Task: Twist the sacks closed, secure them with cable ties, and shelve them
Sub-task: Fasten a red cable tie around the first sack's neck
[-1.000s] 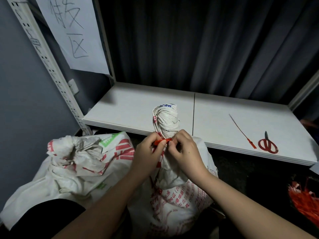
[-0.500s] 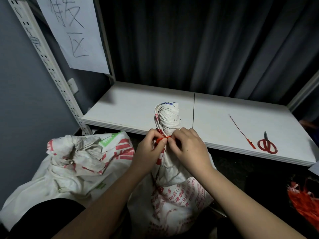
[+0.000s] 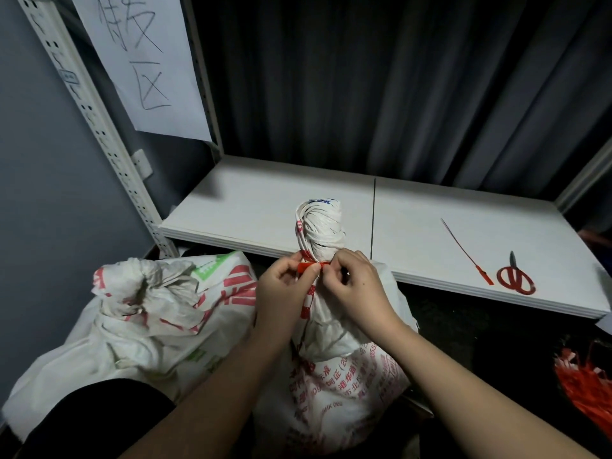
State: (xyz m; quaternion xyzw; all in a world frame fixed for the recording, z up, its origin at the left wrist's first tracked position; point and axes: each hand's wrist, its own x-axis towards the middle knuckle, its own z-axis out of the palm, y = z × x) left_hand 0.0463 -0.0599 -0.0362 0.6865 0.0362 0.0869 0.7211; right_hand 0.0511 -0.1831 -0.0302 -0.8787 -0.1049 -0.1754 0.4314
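Two sacks, two cable ties, one pair of scissors, two hands.

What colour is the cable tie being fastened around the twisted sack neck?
Red cable tie, clearest in the head view.

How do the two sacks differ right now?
The middle sack stands upright, neck tightly twisted, both hands (left hand, right hand) pinching a red tie round it. The left sack slumps, its neck loosely bunched, no tie visible, untouched. Both are white with red print.

Dim, cool light; dark lower corners, sharp centre, wide-angle bending at edges.
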